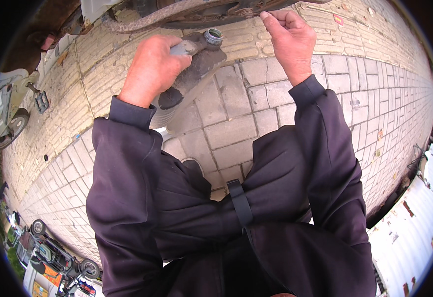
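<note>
My left hand (149,67) is closed round the handle of a grimy, greyish plastic jug (196,79). The jug is tilted over the paving, and its round threaded neck (213,36) shows uncapped near the top. Dark dirt covers much of its side. At the upper right, my right hand (295,47) is closed, thumb pressed to the curled fingers. Its fingertips are beside a dark, rusty wheel-like part (216,14) of a vehicle. Whatever they pinch, if anything, is too small to make out.
A rusty curved metal bar (152,16) runs along the top edge. Yellowish ribbed paving (107,64) borders grey bricks (231,131). A vehicle with a pedal (42,101) stands at left, a three-wheeled vehicle (60,257) lower left, and white corrugated sheeting (407,237) lower right.
</note>
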